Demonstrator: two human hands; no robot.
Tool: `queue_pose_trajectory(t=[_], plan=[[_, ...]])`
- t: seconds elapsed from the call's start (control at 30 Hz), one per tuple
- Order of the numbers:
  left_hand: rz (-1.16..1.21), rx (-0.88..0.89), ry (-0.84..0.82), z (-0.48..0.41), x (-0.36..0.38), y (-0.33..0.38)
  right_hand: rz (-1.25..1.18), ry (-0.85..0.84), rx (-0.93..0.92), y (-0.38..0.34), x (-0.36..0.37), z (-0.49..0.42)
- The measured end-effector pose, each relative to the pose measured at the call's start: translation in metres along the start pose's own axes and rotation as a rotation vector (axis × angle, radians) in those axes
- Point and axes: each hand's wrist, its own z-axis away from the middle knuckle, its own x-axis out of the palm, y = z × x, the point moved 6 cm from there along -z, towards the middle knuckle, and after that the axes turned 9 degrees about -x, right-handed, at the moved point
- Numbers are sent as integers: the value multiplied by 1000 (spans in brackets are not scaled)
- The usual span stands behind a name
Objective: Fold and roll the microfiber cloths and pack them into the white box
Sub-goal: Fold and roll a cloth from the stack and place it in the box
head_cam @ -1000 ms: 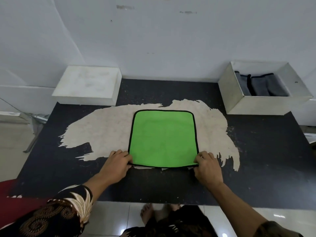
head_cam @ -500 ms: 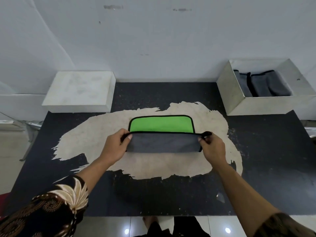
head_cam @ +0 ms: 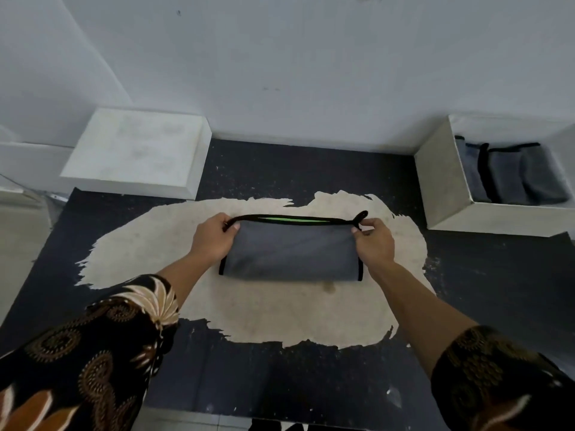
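A microfiber cloth (head_cam: 291, 253), grey on one face and green on the other with black trim, lies folded in half on the worn table (head_cam: 466, 306). Only a thin green strip shows along its far edge. My left hand (head_cam: 213, 237) pinches the far left corner of the top layer. My right hand (head_cam: 375, 241) pinches the far right corner, where a black loop sticks up. The open white box (head_cam: 441, 181) stands at the far right, holding several rolled grey cloths (head_cam: 510, 175).
A closed white box (head_cam: 137, 150) sits at the far left against the white wall. The table top is dark with a large pale worn patch in the middle. Tiled floor shows below the near edge.
Both hands carried the cloth's near edge away from me to meet the far edge. The green face is now almost covered by the grey side.
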Motion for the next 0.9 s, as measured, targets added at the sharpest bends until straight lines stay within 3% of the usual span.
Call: queue_pose_trajectory(t=[0.1, 0.33, 0.53, 0.73, 0.9], plan=[[-104, -38, -54, -3, 12, -4, 104, -75, 26, 8, 10, -4], [-12, -106, 6, -1, 7, 1, 66, 60, -56, -7, 4, -4], [-152, -305, 0, 27, 20, -18, 357, -8, 32, 11, 15, 26], [-217, -264, -96, 42, 32, -17, 353, -106, 103, 23, 21, 38], [-204, -151, -82, 61, 32, -15, 316, -62, 98, 37, -4, 59]])
